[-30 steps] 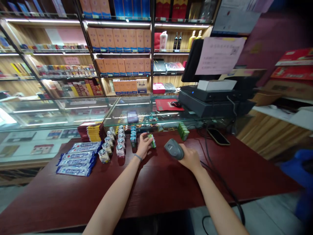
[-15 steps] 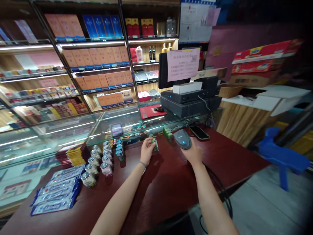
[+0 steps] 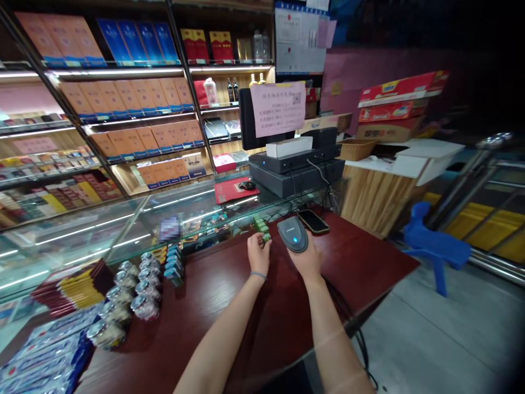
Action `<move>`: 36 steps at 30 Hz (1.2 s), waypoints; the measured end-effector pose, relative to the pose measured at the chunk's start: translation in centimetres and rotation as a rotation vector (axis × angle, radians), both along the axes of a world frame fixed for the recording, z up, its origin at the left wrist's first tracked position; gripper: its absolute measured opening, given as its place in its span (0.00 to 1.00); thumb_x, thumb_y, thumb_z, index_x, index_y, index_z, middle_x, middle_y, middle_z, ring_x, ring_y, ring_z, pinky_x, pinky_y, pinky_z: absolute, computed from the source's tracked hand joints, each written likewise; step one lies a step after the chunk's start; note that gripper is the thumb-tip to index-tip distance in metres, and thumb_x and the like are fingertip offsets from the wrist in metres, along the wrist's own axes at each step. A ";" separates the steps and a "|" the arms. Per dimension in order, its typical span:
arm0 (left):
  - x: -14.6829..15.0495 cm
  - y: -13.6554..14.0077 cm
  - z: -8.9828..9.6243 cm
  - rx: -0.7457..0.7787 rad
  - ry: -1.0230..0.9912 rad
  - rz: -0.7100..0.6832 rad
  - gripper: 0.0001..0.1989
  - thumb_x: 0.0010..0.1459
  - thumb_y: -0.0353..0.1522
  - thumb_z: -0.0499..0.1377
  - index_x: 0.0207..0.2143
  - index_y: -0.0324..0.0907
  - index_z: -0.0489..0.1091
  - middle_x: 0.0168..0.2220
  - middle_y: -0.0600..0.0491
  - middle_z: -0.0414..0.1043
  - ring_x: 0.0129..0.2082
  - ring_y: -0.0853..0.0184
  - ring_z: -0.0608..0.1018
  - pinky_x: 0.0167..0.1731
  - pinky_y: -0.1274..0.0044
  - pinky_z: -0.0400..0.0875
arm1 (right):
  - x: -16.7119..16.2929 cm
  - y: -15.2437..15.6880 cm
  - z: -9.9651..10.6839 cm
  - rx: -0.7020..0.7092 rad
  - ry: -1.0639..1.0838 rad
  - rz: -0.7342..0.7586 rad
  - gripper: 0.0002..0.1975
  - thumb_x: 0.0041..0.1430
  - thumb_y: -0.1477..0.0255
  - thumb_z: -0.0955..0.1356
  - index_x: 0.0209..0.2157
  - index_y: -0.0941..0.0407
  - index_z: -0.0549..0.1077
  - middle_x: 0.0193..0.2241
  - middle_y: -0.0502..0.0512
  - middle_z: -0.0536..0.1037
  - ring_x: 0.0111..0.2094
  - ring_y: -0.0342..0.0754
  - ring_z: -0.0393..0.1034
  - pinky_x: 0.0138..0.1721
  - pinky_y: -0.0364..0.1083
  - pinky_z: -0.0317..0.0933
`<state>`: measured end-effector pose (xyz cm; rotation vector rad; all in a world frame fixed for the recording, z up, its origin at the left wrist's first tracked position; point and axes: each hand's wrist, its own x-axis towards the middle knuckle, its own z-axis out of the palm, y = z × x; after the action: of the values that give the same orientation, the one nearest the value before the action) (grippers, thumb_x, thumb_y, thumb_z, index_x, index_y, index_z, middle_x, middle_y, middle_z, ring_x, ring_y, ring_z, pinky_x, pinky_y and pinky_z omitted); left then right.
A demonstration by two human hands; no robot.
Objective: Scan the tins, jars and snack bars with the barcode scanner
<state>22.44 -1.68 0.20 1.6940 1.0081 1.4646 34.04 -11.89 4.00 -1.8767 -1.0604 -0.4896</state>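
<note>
My right hand point(image 3: 307, 260) is wrapped around a grey barcode scanner point(image 3: 293, 234), whose blue light is lit; its cable hangs below toward the table edge. My left hand point(image 3: 259, 256), with a band at the wrist, has its fingers closed on a small green pack point(image 3: 266, 237) at the near end of a row of similar green packs point(image 3: 260, 223). The fingers partly cover that pack. Beyond the scanner, a phone point(image 3: 313, 221) lies on the dark red table point(image 3: 229, 279).
To the left stand blue-green packs point(image 3: 174, 265), rows of lidded jars point(image 3: 144, 306), yellow and maroon packets point(image 3: 82, 290) and blue-white bags point(image 3: 49, 350). Behind are a glass counter point(image 3: 123, 219) and a monitor point(image 3: 248, 120). A blue stool point(image 3: 437, 241) stands right.
My left hand has carried the green pack rightward to the row of green packs. My right hand still holds the scanner. The view has turned slightly right.
</note>
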 end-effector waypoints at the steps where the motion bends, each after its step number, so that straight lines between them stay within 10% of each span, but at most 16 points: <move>1: 0.3 0.2 -0.2 0.008 0.004 0.005 0.14 0.52 0.27 0.65 0.43 0.40 0.70 0.39 0.49 0.66 0.38 0.66 0.74 0.40 0.73 0.74 | 0.0 0.0 0.0 0.003 0.002 -0.001 0.24 0.50 0.60 0.68 0.47 0.57 0.69 0.26 0.57 0.80 0.25 0.56 0.75 0.26 0.47 0.60; 29: 1.1 1.6 -2.1 0.000 0.048 0.005 0.23 0.47 0.22 0.64 0.46 0.41 0.64 0.40 0.51 0.64 0.38 0.67 0.70 0.43 0.72 0.70 | -0.8 0.4 -0.4 -0.016 -0.083 0.008 0.19 0.52 0.59 0.67 0.42 0.56 0.70 0.22 0.56 0.78 0.23 0.53 0.73 0.25 0.45 0.56; 36: -4.0 -0.5 0.3 -0.011 0.009 0.006 0.28 0.48 0.25 0.66 0.52 0.41 0.63 0.43 0.49 0.64 0.39 0.66 0.72 0.40 0.72 0.73 | -1.3 0.4 -0.4 0.002 -0.155 0.056 0.20 0.52 0.60 0.67 0.43 0.57 0.72 0.22 0.56 0.78 0.22 0.53 0.73 0.25 0.45 0.57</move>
<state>18.47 -2.21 0.47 1.6923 1.0259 1.4537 32.69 -11.51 3.58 -1.8251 -1.2106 -0.6104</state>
